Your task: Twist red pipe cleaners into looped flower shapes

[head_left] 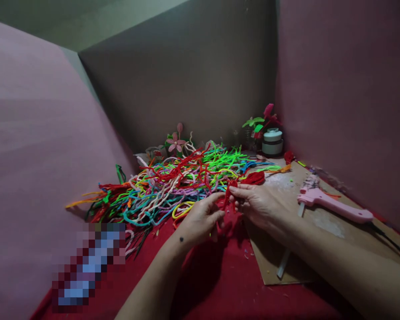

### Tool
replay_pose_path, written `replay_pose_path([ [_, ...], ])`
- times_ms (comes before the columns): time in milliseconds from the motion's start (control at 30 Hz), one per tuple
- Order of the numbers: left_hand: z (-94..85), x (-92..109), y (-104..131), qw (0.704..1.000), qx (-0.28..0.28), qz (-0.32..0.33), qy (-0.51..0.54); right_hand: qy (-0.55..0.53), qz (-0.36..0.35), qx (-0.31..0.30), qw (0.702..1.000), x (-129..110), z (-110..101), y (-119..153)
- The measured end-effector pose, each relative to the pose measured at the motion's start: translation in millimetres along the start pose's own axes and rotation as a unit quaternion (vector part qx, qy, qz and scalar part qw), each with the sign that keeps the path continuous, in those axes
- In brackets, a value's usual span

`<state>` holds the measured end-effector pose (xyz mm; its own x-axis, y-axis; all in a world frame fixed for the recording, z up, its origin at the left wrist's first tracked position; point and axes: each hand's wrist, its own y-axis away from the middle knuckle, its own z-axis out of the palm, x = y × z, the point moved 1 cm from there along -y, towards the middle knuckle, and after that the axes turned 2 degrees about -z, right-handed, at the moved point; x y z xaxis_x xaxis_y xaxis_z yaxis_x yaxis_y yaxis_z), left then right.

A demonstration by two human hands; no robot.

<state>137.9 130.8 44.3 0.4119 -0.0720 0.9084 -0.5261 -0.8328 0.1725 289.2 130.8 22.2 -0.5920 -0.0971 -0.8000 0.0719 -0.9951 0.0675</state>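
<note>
Near the middle of the view, a red fuzzy stem piece (227, 195) is pinched between my two hands. My left hand (205, 218) has its thumb and fingers closed on its left side. From the right, my right hand (253, 202) grips its upper part between thumb and fingertips. Another bundle of red stems (254, 178) lies just beyond my right hand. A large heap of multicoloured fuzzy stems (173, 182) spreads behind and left of both hands.
A pink glue gun (336, 205) with a cord rests on a brown board (273, 272) at the right. A glue stick (283, 263) lies there too. Behind stand a lidded jar (272, 143) and a pink stem flower (175, 143). A pixelated object (91, 266) is at left on red cloth (200, 298).
</note>
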Motion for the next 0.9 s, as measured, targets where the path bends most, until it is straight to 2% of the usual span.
replay_pose_path([
  [133,-2.6,4,1,0.999,-0.035,-0.028,-0.006,0.031,-0.014,-0.011,0.999,0,2,3],
  [233,-1.3,4,1,0.993,-0.066,-0.034,0.097,0.032,-0.029,-0.023,0.999,3,2,4],
  [333,1.7,1,-2,0.976,-0.046,-0.003,0.214,0.039,-0.038,-0.025,0.998,6,1,2],
  [433,5.8,-4,-8,0.962,-0.03,0.028,0.27,0.04,-0.028,-0.022,0.999,8,0,1],
  [633,10.1,1,-4,0.98,0.036,0.03,0.193,0.037,-0.05,-0.021,0.998,14,-1,1],
  [800,10.1,7,0,0.984,0.054,0.027,0.165,0.094,-0.074,-0.02,0.993,10,2,4],
  [900,9.8,7,0,0.99,0.049,0.027,0.133,0.091,-0.088,-0.001,0.992,6,3,5],
])
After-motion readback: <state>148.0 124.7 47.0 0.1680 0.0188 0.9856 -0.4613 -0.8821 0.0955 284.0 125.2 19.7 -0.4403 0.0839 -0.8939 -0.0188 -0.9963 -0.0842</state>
